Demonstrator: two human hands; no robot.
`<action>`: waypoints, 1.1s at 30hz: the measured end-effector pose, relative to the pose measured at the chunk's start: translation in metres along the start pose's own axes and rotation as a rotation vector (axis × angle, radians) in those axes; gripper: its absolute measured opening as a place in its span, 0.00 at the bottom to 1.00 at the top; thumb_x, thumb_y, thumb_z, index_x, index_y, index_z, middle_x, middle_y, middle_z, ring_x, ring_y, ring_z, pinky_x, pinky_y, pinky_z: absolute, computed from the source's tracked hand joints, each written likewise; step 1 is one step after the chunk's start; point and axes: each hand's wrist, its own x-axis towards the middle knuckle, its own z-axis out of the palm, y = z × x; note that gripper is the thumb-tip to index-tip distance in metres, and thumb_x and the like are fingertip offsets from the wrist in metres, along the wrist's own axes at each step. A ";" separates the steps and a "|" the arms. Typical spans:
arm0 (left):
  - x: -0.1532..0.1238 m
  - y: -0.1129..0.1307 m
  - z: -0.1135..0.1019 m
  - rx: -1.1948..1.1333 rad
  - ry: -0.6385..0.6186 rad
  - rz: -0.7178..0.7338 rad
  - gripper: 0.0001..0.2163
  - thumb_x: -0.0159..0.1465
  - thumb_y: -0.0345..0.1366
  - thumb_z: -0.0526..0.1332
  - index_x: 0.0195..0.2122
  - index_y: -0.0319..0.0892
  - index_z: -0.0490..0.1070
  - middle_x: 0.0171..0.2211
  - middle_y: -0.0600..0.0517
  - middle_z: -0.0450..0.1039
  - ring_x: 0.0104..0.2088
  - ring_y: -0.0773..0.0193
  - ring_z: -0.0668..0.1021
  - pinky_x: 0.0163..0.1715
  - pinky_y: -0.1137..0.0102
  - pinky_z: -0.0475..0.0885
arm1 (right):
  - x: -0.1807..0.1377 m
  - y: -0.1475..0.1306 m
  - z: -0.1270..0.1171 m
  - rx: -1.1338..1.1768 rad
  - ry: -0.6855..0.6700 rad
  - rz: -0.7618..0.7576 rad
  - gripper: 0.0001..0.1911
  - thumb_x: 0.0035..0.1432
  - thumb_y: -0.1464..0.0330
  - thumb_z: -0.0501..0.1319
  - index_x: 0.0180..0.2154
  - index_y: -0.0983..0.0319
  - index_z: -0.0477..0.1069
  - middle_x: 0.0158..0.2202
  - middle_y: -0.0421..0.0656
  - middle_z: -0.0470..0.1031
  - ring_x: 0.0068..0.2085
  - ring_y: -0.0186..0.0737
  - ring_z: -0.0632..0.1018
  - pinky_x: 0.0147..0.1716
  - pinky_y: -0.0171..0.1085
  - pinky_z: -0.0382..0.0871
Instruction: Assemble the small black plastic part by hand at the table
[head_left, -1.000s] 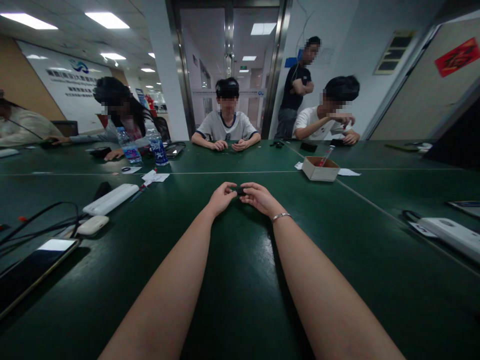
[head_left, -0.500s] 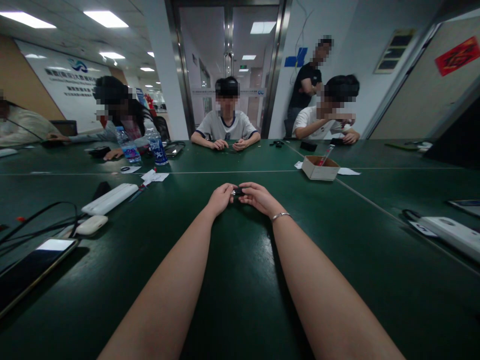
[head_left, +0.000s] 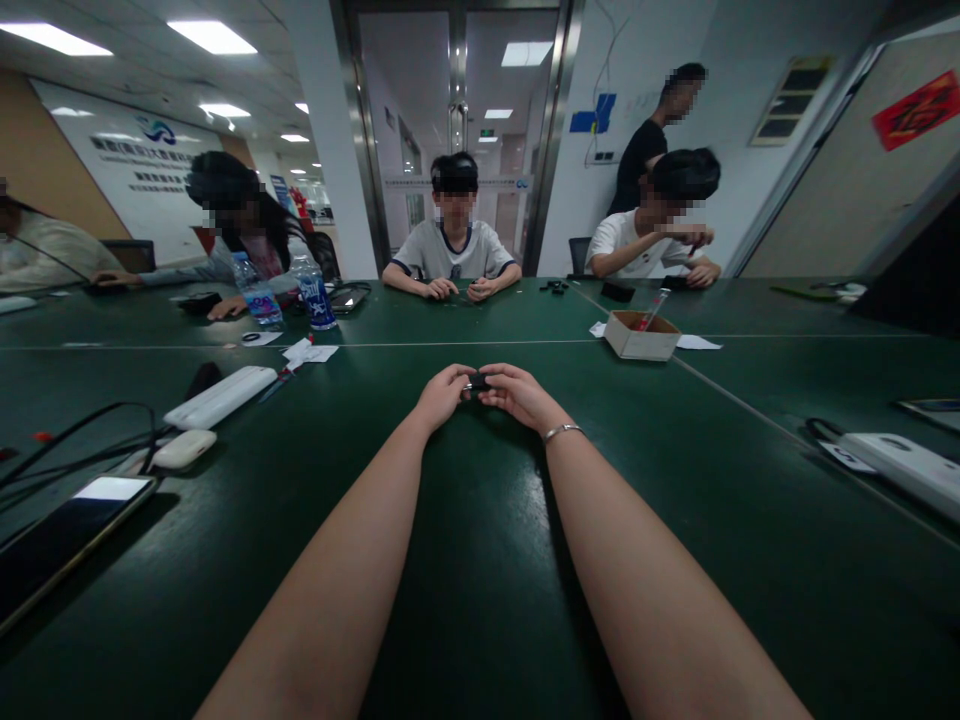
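Observation:
Stretched out over the dark green table [head_left: 480,520], both my hands meet at a small black object [head_left: 478,381] with a shiny silver part at its left end. It is too small and too covered by fingers to tell its kind. My left hand [head_left: 442,397] pinches the silver end between thumb and fingers. The black end is in the closed fingers of my right hand [head_left: 519,395], which has a silver bracelet [head_left: 562,431] at its wrist.
A phone [head_left: 71,545], a white earbud case [head_left: 184,450], a white power strip [head_left: 221,397] and cables lie at left. Two bottles [head_left: 313,292] stand beyond. An open box [head_left: 641,337] sits at right, another power strip [head_left: 907,470] nearer. Several people sit around the table.
My hands stay in place on the small black object, and less of its silver part shows. The standing person at the back has moved right and turned.

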 end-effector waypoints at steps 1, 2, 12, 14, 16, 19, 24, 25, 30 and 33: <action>0.000 0.000 0.000 0.011 -0.001 0.002 0.12 0.65 0.34 0.53 0.43 0.39 0.74 0.24 0.54 0.68 0.24 0.68 0.69 0.25 0.73 0.63 | 0.000 0.000 0.000 0.001 -0.002 -0.001 0.09 0.58 0.83 0.59 0.37 0.66 0.72 0.29 0.45 0.78 0.25 0.35 0.79 0.28 0.30 0.77; 0.000 0.000 0.000 0.018 0.000 0.001 0.12 0.65 0.35 0.52 0.43 0.39 0.74 0.24 0.54 0.68 0.24 0.68 0.69 0.25 0.73 0.63 | 0.000 0.000 0.000 0.002 -0.002 -0.002 0.09 0.58 0.83 0.58 0.37 0.66 0.72 0.29 0.45 0.78 0.25 0.34 0.79 0.27 0.30 0.76; -0.001 0.003 0.001 0.004 0.018 -0.026 0.11 0.63 0.32 0.55 0.44 0.40 0.73 0.28 0.53 0.70 0.25 0.69 0.70 0.27 0.74 0.65 | 0.002 0.001 -0.002 0.001 -0.002 -0.002 0.10 0.59 0.82 0.57 0.37 0.65 0.72 0.29 0.44 0.77 0.25 0.34 0.79 0.28 0.31 0.76; -0.001 0.003 0.000 -0.001 0.018 -0.016 0.12 0.60 0.31 0.56 0.44 0.41 0.73 0.28 0.54 0.69 0.25 0.69 0.70 0.27 0.74 0.65 | 0.002 0.001 -0.002 0.001 -0.001 -0.007 0.09 0.59 0.82 0.58 0.37 0.65 0.72 0.29 0.44 0.77 0.25 0.34 0.79 0.28 0.30 0.76; 0.000 0.002 0.000 -0.010 0.006 -0.014 0.12 0.61 0.30 0.56 0.44 0.40 0.73 0.25 0.54 0.69 0.25 0.68 0.70 0.26 0.74 0.64 | 0.002 0.001 -0.001 -0.001 -0.003 -0.005 0.09 0.59 0.82 0.57 0.38 0.65 0.71 0.29 0.45 0.77 0.25 0.34 0.79 0.28 0.31 0.76; 0.001 0.000 0.001 -0.023 -0.009 -0.014 0.12 0.64 0.33 0.53 0.43 0.39 0.73 0.23 0.54 0.68 0.24 0.68 0.70 0.25 0.74 0.64 | 0.001 0.001 -0.001 0.002 -0.003 -0.001 0.10 0.59 0.83 0.57 0.38 0.65 0.71 0.29 0.45 0.77 0.25 0.35 0.79 0.28 0.31 0.77; 0.000 0.000 0.001 -0.023 -0.002 -0.005 0.11 0.62 0.33 0.56 0.44 0.39 0.73 0.25 0.54 0.69 0.24 0.69 0.70 0.25 0.74 0.64 | 0.002 0.001 -0.001 0.005 0.002 -0.004 0.09 0.59 0.83 0.58 0.37 0.65 0.71 0.29 0.44 0.77 0.25 0.34 0.79 0.28 0.31 0.77; 0.000 0.000 0.001 -0.027 -0.012 -0.009 0.11 0.63 0.33 0.55 0.43 0.39 0.73 0.24 0.54 0.68 0.24 0.68 0.70 0.25 0.74 0.64 | 0.002 0.001 -0.001 0.005 0.001 -0.004 0.09 0.59 0.83 0.58 0.37 0.65 0.71 0.29 0.44 0.77 0.25 0.34 0.79 0.28 0.31 0.77; -0.001 0.004 0.001 -0.005 0.013 -0.011 0.11 0.61 0.30 0.56 0.43 0.39 0.73 0.26 0.54 0.68 0.24 0.70 0.69 0.25 0.75 0.63 | 0.002 0.001 -0.001 -0.001 0.006 -0.010 0.09 0.59 0.82 0.58 0.37 0.65 0.72 0.28 0.44 0.77 0.25 0.34 0.79 0.28 0.31 0.77; -0.002 0.005 0.001 -0.003 0.011 -0.029 0.11 0.62 0.31 0.54 0.41 0.39 0.74 0.25 0.54 0.68 0.24 0.69 0.69 0.25 0.75 0.63 | 0.002 0.001 0.000 -0.001 0.013 -0.007 0.10 0.59 0.83 0.57 0.37 0.65 0.71 0.29 0.44 0.77 0.25 0.34 0.79 0.27 0.31 0.76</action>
